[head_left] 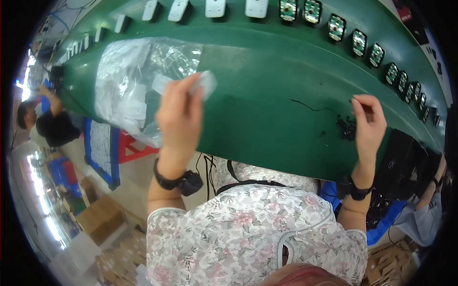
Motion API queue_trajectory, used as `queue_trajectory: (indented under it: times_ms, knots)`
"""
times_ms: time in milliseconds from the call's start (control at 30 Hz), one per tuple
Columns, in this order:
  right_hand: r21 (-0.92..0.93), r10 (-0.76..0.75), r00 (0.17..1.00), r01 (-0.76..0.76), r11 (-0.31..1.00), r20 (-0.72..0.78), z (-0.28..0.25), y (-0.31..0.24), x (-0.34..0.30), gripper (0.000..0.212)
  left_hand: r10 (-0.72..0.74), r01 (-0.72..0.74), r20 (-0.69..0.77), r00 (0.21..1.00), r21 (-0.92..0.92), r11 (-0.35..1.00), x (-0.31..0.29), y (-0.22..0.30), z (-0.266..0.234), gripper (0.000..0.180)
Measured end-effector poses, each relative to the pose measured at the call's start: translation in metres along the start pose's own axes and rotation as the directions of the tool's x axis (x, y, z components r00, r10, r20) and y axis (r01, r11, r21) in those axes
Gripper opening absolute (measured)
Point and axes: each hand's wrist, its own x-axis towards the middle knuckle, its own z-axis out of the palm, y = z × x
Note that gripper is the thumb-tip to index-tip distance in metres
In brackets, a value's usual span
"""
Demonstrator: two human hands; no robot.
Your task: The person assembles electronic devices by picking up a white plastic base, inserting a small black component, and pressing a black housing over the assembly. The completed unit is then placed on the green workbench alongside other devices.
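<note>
My left hand (177,114) is closed on a white plastic piece (207,85), smeared by motion, above the edge of a clear plastic bag (121,71). Another pale piece (162,82) shows behind the fingers, and more white pieces (135,110) lie in or under the bag. To the right, my right hand (369,124) is raised in a pinch, with a tiny dark thing at its fingertips that is too small to name. Just beside that hand lies a small heap of black parts (345,128), and a thin black strand (307,106) stretches leftward from it.
Along the far side of the green table (257,95) runs a row of white housings (215,7) and open housings with green circuit boards (336,27). A black box (398,164) stands at the right. Other people work at the far left (52,121) and right (420,219).
</note>
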Motion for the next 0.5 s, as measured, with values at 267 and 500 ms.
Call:
queue_trajectory:
  times_ms: [267, 500]
  knots:
    - [0.573, 0.126, 0.977, -0.203, 0.794, 0.171, 0.058, -0.03, 0.005, 0.018, 0.263, -0.093, 0.253, 0.931, -0.533, 0.841, 0.004, 0.062, 0.102, 0.02]
    - [0.587, 0.124, 0.966, -0.238, 0.774, 0.227, 0.067, -0.027, -0.004, 0.016, 0.279, -0.11, 0.255, 0.926, -0.524, 0.845, 0.0, 0.056, 0.108, 0.013]
